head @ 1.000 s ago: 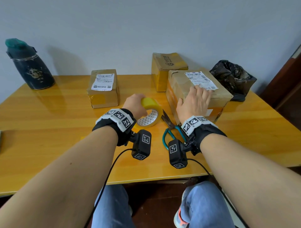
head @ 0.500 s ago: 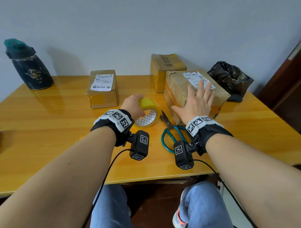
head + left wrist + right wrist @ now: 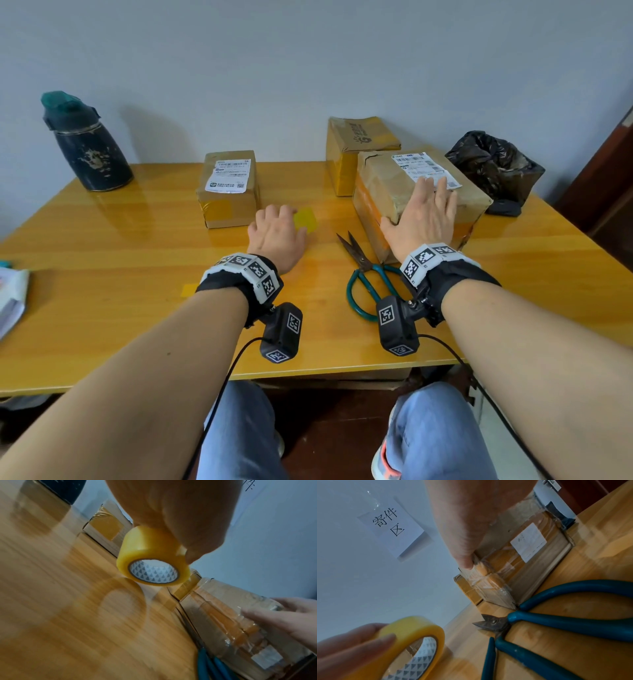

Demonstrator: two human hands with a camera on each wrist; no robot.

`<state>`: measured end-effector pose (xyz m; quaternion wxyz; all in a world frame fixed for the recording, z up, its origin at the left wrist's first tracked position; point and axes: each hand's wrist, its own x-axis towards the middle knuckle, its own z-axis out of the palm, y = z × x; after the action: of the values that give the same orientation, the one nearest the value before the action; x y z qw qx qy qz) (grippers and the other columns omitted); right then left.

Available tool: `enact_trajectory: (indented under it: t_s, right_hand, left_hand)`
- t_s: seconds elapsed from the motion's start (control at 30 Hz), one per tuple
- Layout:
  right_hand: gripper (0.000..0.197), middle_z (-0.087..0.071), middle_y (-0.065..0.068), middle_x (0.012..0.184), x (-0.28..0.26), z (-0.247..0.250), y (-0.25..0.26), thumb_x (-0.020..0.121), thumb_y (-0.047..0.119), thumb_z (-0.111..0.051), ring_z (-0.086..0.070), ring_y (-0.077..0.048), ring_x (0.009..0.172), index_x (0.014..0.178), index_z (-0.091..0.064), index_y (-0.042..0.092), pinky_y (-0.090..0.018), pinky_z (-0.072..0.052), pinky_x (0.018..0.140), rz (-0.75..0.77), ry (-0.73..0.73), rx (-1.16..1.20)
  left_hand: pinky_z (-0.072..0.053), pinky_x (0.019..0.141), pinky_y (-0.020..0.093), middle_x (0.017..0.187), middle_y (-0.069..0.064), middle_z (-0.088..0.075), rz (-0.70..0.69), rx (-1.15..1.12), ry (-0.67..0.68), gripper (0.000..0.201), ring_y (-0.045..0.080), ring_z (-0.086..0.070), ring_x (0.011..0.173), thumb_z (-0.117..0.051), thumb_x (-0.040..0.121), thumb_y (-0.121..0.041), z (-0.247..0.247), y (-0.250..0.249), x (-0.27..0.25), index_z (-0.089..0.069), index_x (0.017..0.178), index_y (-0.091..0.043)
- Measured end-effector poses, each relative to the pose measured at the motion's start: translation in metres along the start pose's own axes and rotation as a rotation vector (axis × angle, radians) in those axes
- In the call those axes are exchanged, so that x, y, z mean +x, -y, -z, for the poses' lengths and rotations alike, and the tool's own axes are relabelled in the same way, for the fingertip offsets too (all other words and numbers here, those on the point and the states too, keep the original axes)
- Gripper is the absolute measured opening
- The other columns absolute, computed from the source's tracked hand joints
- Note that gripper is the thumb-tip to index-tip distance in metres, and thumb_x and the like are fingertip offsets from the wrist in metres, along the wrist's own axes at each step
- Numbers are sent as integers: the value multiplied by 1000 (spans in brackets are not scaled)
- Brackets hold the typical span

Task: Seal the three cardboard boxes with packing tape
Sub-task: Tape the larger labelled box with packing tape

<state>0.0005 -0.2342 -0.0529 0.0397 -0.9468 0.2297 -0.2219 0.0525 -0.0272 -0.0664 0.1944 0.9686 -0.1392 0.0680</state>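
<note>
Left hand [image 3: 171, 513] grips tape roll [image 3: 152, 559], apparently lifted; head view hides it. Right hand [image 3: 423, 219] flat on box [image 3: 387, 178].

Bare forearms, no sleeves. Each wrist carries a black cuff [image 3: 236, 291] banded with white square-coded marker tiles [image 3: 424, 258]; below hangs a black camera module [image 3: 283, 331] bearing further markers, trailing a thin black cable [image 3: 222, 383]. Light blue jeans [image 3: 236, 431]; shoe with orange trim [image 3: 385, 462].

I see a glossy wooden table [image 3: 102, 274]. Landmark: scissors [image 3: 363, 274], flat near the front edge. Large box [image 3: 404, 192] touches them on the right; tall box [image 3: 356, 150] behind that; small box [image 3: 227, 192] far left of them; flask [image 3: 87, 144] at far left corner; black bag [image 3: 493, 168] far right.
</note>
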Motion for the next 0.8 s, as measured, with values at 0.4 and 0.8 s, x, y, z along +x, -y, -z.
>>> enact_trajectory:
  t_s: [0.4,0.8]
  right_hand:
    - [70,-29,-13,153,-2,14,-38,85,45,-63,-20,-29,144,138,-38,6,-40,-21,117,203,-41,214]
    - [34,-56,-12,109,4,8,-54,81,9,-60,-46,-28,110,114,-65,0,-39,-42,95,300,-86,298]
  left_hand:
    - [-50,84,36,110,2,-54,21,399,324,36,24,-52,104,-71,81,-43,7,-37,2,-55,100,-16]
    - [-47,48,24,80,8,-71,204,-539,159,42,22,-67,68,-70,81,-44,-14,-140,39,-70,89,-3]
